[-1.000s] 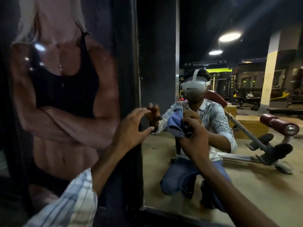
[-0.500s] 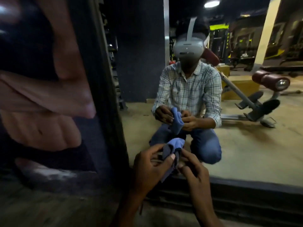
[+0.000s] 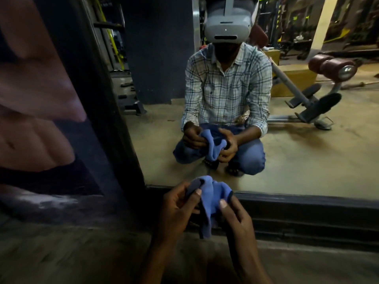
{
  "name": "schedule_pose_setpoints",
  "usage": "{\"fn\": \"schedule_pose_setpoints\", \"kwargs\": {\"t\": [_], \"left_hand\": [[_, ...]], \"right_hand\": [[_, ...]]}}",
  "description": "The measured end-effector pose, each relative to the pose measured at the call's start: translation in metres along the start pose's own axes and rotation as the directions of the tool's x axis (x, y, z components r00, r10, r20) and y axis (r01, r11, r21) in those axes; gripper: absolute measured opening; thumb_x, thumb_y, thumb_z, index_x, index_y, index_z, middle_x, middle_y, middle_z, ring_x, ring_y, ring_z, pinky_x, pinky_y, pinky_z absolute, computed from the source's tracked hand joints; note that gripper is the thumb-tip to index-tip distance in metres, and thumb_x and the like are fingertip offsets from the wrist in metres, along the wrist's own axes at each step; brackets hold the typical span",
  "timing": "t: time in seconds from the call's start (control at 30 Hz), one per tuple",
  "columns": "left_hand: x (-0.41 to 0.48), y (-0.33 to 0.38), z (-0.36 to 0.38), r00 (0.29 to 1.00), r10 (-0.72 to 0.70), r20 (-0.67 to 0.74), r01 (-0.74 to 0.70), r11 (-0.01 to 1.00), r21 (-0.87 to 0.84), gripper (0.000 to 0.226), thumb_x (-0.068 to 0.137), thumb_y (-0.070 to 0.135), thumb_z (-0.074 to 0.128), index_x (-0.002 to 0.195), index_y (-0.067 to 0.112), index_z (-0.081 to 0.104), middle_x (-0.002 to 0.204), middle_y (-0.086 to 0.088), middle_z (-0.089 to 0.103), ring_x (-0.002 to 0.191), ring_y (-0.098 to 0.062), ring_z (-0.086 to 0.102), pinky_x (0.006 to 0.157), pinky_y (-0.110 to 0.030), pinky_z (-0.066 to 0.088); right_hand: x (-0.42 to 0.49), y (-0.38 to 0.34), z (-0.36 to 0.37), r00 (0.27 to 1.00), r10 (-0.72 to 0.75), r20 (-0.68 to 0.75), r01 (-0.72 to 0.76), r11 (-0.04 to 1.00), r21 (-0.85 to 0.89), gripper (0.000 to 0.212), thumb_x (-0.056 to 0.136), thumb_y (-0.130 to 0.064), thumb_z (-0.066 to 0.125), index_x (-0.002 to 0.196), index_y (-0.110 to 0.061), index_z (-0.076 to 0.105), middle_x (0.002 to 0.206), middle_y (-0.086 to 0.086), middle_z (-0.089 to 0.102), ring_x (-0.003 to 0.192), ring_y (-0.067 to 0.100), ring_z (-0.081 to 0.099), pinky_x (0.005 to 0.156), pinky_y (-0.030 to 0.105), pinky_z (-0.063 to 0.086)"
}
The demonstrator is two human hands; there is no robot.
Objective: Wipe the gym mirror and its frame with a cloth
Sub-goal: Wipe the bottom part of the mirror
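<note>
A blue cloth (image 3: 209, 199) hangs bunched between my two hands, low in front of the mirror (image 3: 307, 150). My left hand (image 3: 176, 208) pinches its left fold with thumb and fingers. My right hand (image 3: 235, 218) grips its right side, thumb on top. The mirror's dark frame runs up the left side (image 3: 114, 111) and along the bottom (image 3: 307, 208), just beyond my hands. In the glass I see my crouching reflection holding the same cloth.
A large poster of a torso (image 3: 34, 119) covers the wall left of the frame. The floor (image 3: 61, 253) lies under my hands. A gym bench with maroon roller pads (image 3: 332, 68) and a pillar appear only as reflections.
My hands dropped from the upper mirror to its bottom edge. The left hand left the frame and now holds the cloth together with the right; the view tilted down.
</note>
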State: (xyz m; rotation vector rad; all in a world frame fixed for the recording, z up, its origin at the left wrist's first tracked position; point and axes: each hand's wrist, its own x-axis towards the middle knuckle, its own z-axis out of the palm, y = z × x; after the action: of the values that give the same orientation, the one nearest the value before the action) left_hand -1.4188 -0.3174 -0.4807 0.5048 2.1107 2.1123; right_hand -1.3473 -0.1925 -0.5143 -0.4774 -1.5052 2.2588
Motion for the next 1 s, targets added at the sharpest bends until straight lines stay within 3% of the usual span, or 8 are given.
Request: {"fn": "schedule_pose_setpoints", "kwargs": {"t": [0.17, 0.23, 0.37, 0.63, 0.73, 0.8, 0.93, 1.0], "left_hand": [[0.000, -0.049, -0.009, 0.967, -0.157, -0.202, 0.117, 0.973, -0.199, 0.028, 0.080, 0.032, 0.085, 0.103, 0.021, 0.075, 0.105, -0.006, 0.079, 0.102, -0.021, 0.073, 0.087, -0.033, 0.054], [-0.003, -0.066, -0.013, 0.938, -0.221, -0.268, 0.139, 0.946, -0.293, 0.015, 0.091, 0.022, 0.075, 0.105, 0.017, 0.073, 0.106, -0.011, 0.077, 0.104, -0.026, 0.071, 0.093, -0.042, 0.053], [-0.010, -0.079, -0.018, 0.930, -0.241, -0.276, 0.159, 0.944, -0.289, 0.015, 0.098, 0.014, 0.065, 0.110, 0.021, 0.070, 0.100, -0.004, 0.078, 0.093, -0.016, 0.075, 0.078, -0.031, 0.055], [-0.017, -0.081, -0.015, 0.922, 0.043, -0.385, -0.068, 0.996, -0.050, 0.033, 0.093, 0.000, 0.072, 0.118, 0.021, 0.064, 0.124, 0.001, 0.070, 0.115, -0.015, 0.067, 0.086, -0.017, 0.054], [-0.026, -0.078, -0.008, 0.927, 0.216, -0.307, -0.164, 0.969, 0.186, 0.015, 0.094, 0.033, 0.069, 0.108, 0.029, 0.073, 0.120, 0.006, 0.072, 0.114, -0.012, 0.068, 0.092, -0.025, 0.053], [-0.034, -0.069, 0.000, 0.977, 0.110, -0.182, -0.093, 0.991, 0.100, 0.021, 0.094, 0.044, 0.063, 0.101, 0.031, 0.078, 0.106, 0.006, 0.077, 0.105, -0.009, 0.072, 0.088, -0.030, 0.055], [-0.040, -0.064, 0.007, 0.998, -0.040, -0.038, 0.041, 0.999, 0.027, 0.021, 0.092, 0.052, 0.066, 0.097, 0.036, 0.079, 0.092, 0.004, 0.079, 0.092, -0.010, 0.074, 0.079, -0.029, 0.058], [-0.040, -0.063, 0.008, 0.996, -0.062, -0.071, 0.060, 0.998, -0.032, 0.020, 0.093, 0.043, 0.071, 0.099, 0.027, 0.080, 0.096, 0.004, 0.080, 0.097, -0.011, 0.075, 0.081, -0.026, 0.058]], "right_hand": [[0.005, 0.015, -0.011, 0.983, 0.166, -0.073, -0.159, 0.983, 0.087, 0.068, 0.055, -0.031, 0.094, 0.116, -0.008, 0.073, 0.106, 0.014, 0.078, 0.103, 0.036, 0.073, 0.087, 0.049, 0.057], [0.008, 0.015, -0.018, 0.975, 0.207, -0.080, -0.197, 0.973, 0.124, 0.050, 0.067, -0.023, 0.085, 0.113, -0.007, 0.073, 0.103, 0.016, 0.077, 0.097, 0.035, 0.074, 0.085, 0.047, 0.057], [0.008, 0.020, -0.024, 0.955, 0.277, -0.100, -0.260, 0.952, 0.159, 0.038, 0.082, -0.025, 0.076, 0.115, -0.009, 0.070, 0.105, 0.017, 0.076, 0.100, 0.033, 0.073, 0.091, 0.052, 0.057], [0.009, 0.020, -0.023, 0.963, 0.238, -0.127, -0.204, 0.950, 0.236, 0.037, 0.092, -0.023, 0.068, 0.126, -0.009, 0.065, 0.110, 0.019, 0.075, 0.104, 0.037, 0.073, 0.094, 0.052, 0.056], [0.009, 0.022, -0.023, 0.957, 0.239, -0.163, -0.197, 0.952, 0.236, 0.032, 0.091, -0.024, 0.066, 0.117, -0.005, 0.067, 0.098, 0.015, 0.078, 0.105, 0.039, 0.070, 0.087, 0.043, 0.060], [0.006, 0.022, -0.024, 0.963, 0.238, -0.124, -0.205, 0.951, 0.232, 0.030, 0.090, -0.027, 0.068, 0.115, -0.010, 0.068, 0.096, 0.008, 0.079, 0.104, 0.036, 0.071, 0.084, 0.042, 0.061], [-0.001, 0.024, -0.019, 0.970, 0.237, -0.053, -0.229, 0.965, 0.130, 0.082, 0.053, -0.044, 0.097, 0.123, -0.014, 0.068, 0.114, 0.014, 0.076, 0.106, 0.037, 0.072, 0.097, 0.058, 0.054], [-0.003, 0.023, -0.017, 0.976, 0.172, -0.135, -0.180, 0.982, -0.049, 0.068, 0.063, -0.034, 0.092, 0.123, -0.015, 0.067, 0.113, 0.010, 0.075, 0.104, 0.029, 0.072, 0.089, 0.047, 0.058]]}}
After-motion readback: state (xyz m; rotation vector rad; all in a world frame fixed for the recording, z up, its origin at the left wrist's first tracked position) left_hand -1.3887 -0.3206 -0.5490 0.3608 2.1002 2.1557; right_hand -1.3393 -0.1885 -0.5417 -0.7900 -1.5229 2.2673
